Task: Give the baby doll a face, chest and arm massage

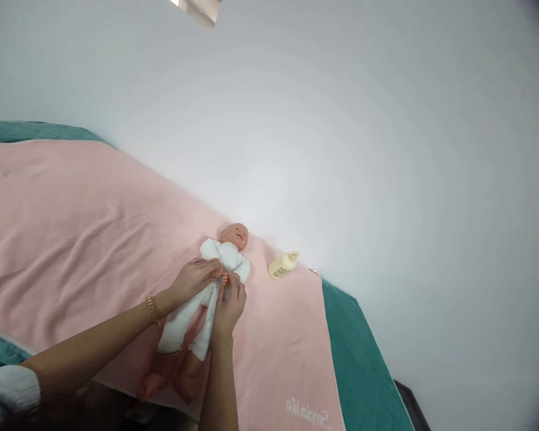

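Observation:
A baby doll [236, 235] lies on its back on a pink towel, its head toward the wall and its bare feet toward me. White clothing [179, 326] covers its trunk, arms and upper legs. My left hand [198, 278], below a gold bracelet [153, 309], is closed on one of the doll's small hands over its chest. Close beside it, my right hand [231, 302] has its fingers bent around the doll's other hand. My fingers partly hide both doll hands. To the right of the doll, a pale yellow pump bottle [282, 265] leans near the wall.
The pink towel [63, 239] is wrinkled on the left and has white lettering near its lower right corner. Green cloth [363, 353] shows beneath it. A white wall [341, 149] runs along the far edge. A dark edge [411, 404] shows at lower right.

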Tool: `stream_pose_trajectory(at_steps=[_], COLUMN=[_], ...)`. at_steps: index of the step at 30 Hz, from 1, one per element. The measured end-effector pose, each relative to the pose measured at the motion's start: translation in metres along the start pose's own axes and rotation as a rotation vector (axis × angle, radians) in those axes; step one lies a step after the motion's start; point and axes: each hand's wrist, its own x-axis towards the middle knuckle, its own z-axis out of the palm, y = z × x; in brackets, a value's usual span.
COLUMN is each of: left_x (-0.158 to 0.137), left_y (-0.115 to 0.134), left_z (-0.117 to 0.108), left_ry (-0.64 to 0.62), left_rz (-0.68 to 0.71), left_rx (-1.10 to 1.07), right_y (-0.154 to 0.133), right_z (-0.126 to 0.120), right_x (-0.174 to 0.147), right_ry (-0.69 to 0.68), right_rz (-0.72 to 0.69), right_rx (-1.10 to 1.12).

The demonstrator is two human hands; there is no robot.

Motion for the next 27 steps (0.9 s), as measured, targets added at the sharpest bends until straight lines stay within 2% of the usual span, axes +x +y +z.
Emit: stream_pose_trajectory(at_steps=[5, 10, 13, 18, 23, 27], left_x=[-0.003, -0.002, -0.004, -0.015, -0.031, -0.042], left_y=[-0.003, -0.018, -0.031, -0.054, -0.076, -0.097], left_z=[-0.001, -0.012, -0.029, -0.062, -0.085, -0.086], left_ry=[0.026, 0.121, 0.182, 0.26, 0.161, 0.028], left_rz=[0.024, -0.059, -0.163, -0.456, -0.658, -0.678], left_rx=[0.042, 0.102, 0.134, 0.193, 0.21, 0.234], right_y=[0.003, 0.008, 0.019, 0.05, 0.077, 0.088], right_z=[-0.003, -0.025, -0.046, -0.076, -0.087, -0.086], right_x=[0.001, 0.008, 0.009, -0.003, -0.023, -0.031], right_ry=[-0.02, 0.038, 0.101, 0.113, 0.016, -0.04], right_rz=[0.025, 0.188, 0.325, 0.528, 0.623, 0.609], right_rx=[-0.014, -0.037, -0.067, -0.105, -0.132, -0.162])
